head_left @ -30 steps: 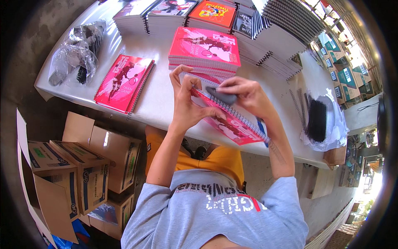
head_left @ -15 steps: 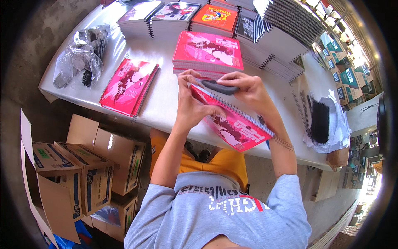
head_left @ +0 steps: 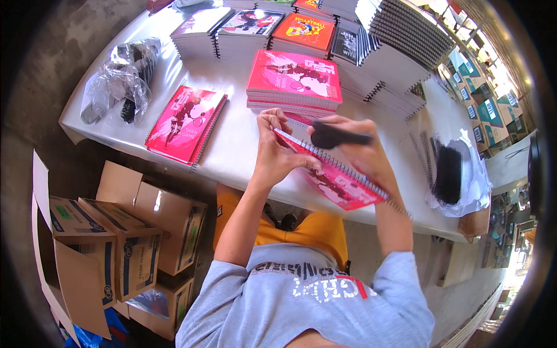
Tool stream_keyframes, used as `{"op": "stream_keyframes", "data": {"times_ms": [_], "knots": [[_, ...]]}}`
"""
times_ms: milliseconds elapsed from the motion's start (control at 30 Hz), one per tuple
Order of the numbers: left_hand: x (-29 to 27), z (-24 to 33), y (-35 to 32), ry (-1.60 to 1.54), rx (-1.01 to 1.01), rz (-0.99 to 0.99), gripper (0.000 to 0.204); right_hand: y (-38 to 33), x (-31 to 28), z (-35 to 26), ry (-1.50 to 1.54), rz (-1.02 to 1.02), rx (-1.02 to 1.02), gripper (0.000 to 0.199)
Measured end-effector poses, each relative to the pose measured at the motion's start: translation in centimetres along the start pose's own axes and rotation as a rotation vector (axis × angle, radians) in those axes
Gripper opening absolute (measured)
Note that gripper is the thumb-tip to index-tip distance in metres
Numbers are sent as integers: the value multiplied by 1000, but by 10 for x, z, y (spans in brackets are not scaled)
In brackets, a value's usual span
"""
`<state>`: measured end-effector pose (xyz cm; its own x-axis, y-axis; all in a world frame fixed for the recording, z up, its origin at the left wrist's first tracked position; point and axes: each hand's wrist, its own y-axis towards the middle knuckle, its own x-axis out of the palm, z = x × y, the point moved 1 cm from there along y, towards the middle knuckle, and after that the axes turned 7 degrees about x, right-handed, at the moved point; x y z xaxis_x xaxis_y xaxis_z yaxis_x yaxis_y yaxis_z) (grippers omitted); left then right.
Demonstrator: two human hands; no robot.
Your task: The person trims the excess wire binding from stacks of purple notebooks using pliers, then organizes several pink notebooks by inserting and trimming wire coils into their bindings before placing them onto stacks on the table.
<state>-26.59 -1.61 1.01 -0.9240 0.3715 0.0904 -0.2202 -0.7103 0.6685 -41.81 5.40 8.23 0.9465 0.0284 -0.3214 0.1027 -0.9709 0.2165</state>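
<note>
Nearest, just past the person's grey sleeves and above the near edge of the white worktop [head_left: 243,145], both hands hold a pink spiral-bound notebook [head_left: 336,182] tilted in the air, its wire spine running from the upper left down to the right. The left hand [head_left: 275,153] is closed on the notebook's far left corner, thumb and fingers pinching cover and pages together. The right hand [head_left: 362,151] is wrapped shut around a dark, blurred tool [head_left: 336,137] (its kind is not clear) held right over the spine.

The notebook looks light and fairly stiff across the cover but bendy along its length; the glossy cover is probably a little slippery, and the wire coil could deform if squeezed. The best hold seems to be at a corner or along the edge opposite the coil, clamping the whole block of pages.

Farther out, a stack of like pink notebooks [head_left: 295,81] lies just beyond the hands, a single pink one [head_left: 184,122] to the left, clear bags of dark parts [head_left: 119,87] at far left. To the right lies a bag of black coils [head_left: 455,174]. Along the far edge stand rows of stacked notebooks [head_left: 383,40]
</note>
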Motion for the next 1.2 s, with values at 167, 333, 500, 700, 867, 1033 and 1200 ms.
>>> {"op": "stream_keyframes", "data": {"times_ms": [167, 333, 500, 700, 867, 1033, 1200], "knots": [[0, -8, -10, 63, 20, -118, 97, -15, 7, 7, 91, 14, 132, 42], [9, -5, -9, 28, -76, -187, 97, -21, 3, 9, 225, 57, -26, 41], [5, -13, -14, -31, -108, -119, 82, -18, -10, 6, 388, 114, 37, 32], [3, -5, -15, 31, -92, -178, 79, -5, -2, 4, 160, 109, 143, 27], [4, -6, -6, 137, -29, -262, 80, 8, -6, 7, 54, 48, 290, 27], [6, -11, -10, 160, 46, -325, 78, -2, -4, 0, 22, 17, -32, 24], [7, -10, -15, 30, -94, -339, 73, -6, 0, 0, 213, 136, 60, 30]]}}
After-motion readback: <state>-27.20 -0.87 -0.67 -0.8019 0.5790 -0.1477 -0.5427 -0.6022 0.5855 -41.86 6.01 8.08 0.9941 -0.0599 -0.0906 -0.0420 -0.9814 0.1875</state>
